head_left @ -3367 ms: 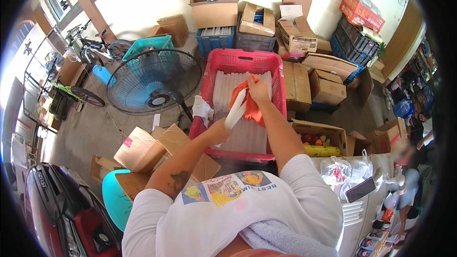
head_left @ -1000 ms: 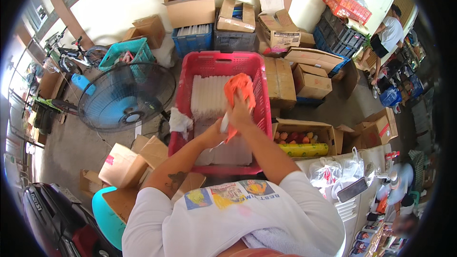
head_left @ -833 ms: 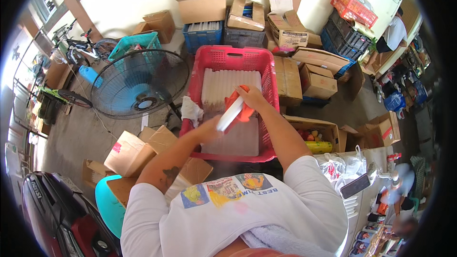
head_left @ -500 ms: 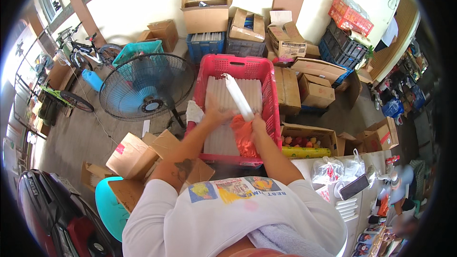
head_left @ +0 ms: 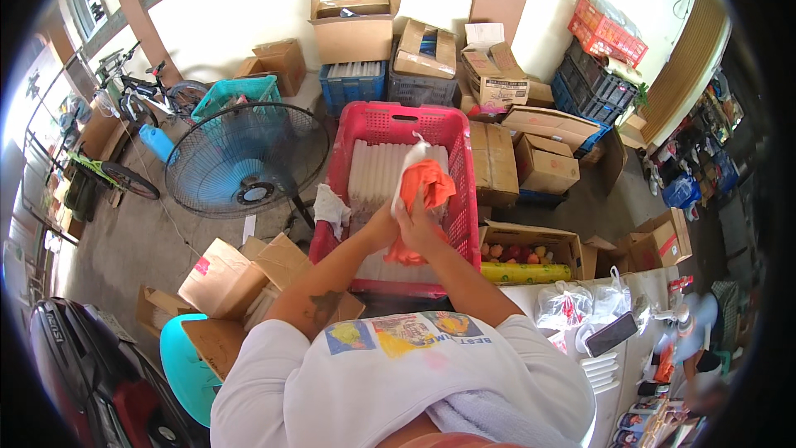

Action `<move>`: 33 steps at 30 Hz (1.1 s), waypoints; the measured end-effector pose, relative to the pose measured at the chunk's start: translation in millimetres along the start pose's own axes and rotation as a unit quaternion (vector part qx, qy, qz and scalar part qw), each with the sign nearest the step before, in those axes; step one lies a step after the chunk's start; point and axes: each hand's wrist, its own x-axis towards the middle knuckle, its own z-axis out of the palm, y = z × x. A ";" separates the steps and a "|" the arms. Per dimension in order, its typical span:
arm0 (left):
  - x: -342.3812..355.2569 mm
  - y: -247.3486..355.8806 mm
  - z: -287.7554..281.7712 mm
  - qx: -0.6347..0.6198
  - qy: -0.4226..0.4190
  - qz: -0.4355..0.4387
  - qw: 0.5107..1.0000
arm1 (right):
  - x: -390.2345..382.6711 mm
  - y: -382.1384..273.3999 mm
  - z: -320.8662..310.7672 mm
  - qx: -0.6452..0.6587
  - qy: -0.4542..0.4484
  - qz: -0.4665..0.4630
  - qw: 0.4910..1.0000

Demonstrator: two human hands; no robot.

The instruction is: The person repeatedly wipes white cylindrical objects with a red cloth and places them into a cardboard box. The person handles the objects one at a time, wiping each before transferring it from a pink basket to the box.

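A white candle [head_left: 409,163] with a wick at its top stands tilted above the pink plastic crate [head_left: 466,220]. My right hand [head_left: 420,226] is closed round an orange-red cloth [head_left: 431,180], which is wrapped against the candle's side. Close beside it, my left hand [head_left: 383,226] is closed at the candle's lower end, where the fingers are partly hidden. Rows of white candles [head_left: 375,170] lie in the crate under both hands. A whitish rag [head_left: 332,209] hangs over the crate's left rim.
A standing fan [head_left: 253,191] is close on the left, with cardboard boxes [head_left: 217,274] below it. More boxes [head_left: 494,162] and a blue crate [head_left: 352,90] stand behind and to the right. A table [head_left: 531,303] at the right holds plastic bags and a phone [head_left: 611,334].
The cloth has moved up along the candle and now covers much of it. My left hand has come in beside my right. The view has shifted slightly.
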 end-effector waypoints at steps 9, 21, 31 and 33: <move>-42.0 43.7 -29.7 0.136 -0.031 -0.150 0.979 | 94.3 17.6 -23.1 0.020 -0.116 0.031 0.993; -61.3 20.7 -17.5 0.183 0.019 -0.190 0.964 | 117.0 64.5 25.9 -0.113 0.059 0.164 0.978; -96.5 24.8 -52.0 0.436 0.104 -0.125 0.885 | 49.5 39.3 -9.1 -0.033 -0.011 -0.112 0.993; -85.0 31.5 -57.0 0.430 0.069 -0.096 0.895 | 30.7 34.7 2.4 -0.075 0.016 -0.260 0.963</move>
